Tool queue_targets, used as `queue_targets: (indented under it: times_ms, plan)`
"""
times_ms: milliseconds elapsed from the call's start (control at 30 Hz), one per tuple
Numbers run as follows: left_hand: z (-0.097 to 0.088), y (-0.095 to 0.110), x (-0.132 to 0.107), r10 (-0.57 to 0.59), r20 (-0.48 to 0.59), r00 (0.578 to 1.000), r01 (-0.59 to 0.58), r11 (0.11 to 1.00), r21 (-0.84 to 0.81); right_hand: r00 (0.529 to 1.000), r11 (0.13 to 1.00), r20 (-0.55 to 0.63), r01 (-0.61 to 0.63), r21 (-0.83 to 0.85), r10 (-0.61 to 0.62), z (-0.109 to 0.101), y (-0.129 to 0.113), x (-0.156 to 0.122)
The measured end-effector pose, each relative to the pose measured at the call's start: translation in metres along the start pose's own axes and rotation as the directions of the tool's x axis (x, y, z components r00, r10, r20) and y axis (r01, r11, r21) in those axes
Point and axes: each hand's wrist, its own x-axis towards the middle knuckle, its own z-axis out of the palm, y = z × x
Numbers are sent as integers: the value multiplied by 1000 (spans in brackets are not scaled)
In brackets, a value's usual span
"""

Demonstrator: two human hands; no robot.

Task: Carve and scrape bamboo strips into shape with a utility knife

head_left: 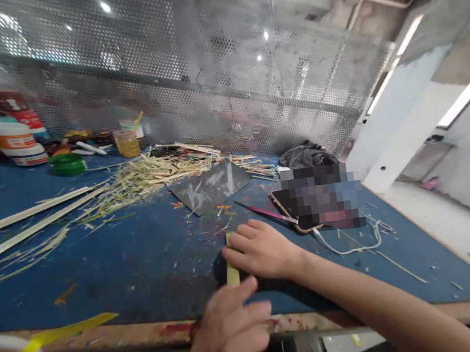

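My right hand lies on the blue tabletop, its fingers closed around the upper end of a flat yellow-green bamboo strip. The strip runs toward me, past the table's front edge. Across its lower part lies my left hand, slightly blurred, with fingers stretched out and apart. Its palm side is hidden, and a bit of the strip shows below it. Beyond my right hand lie a pink-handled craft knife or similar slim tool and a dark sheet with pale scuffs.
A pile of thin shavings and long strips spreads at the back left. Tubs, a green tape roll and a jar stand farther back. Right, a tablet has a white cable. Yellow tape marks the front edge.
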Motion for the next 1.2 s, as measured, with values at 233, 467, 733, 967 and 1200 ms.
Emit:
queue_targets:
  times_ms: [233, 467, 733, 967, 1200]
  plan:
    - [-9, 38, 87, -9, 199, 980, -46, 962, 269, 912, 915, -109, -380, 135, 395, -24, 39, 6]
    - [8, 45, 189, 34, 295, 955, -126, 945, 301, 566, 551, -138, -670, 498, 813, -14, 81, 30]
    - [28, -80, 202, -140, 211, 967, -15, 801, 598, 291, 164, 32, -624, 764, 956, 30, 77, 21]
    - [24, -111, 191, -215, 246, 945, -6, 741, 671, 205, 73, 134, -763, 642, 970, 16, 67, 9]
    - [27, -116, 191, -239, 269, 933, -19, 713, 701, 0, -62, 210, -955, 289, 978, 5, 38, 24]
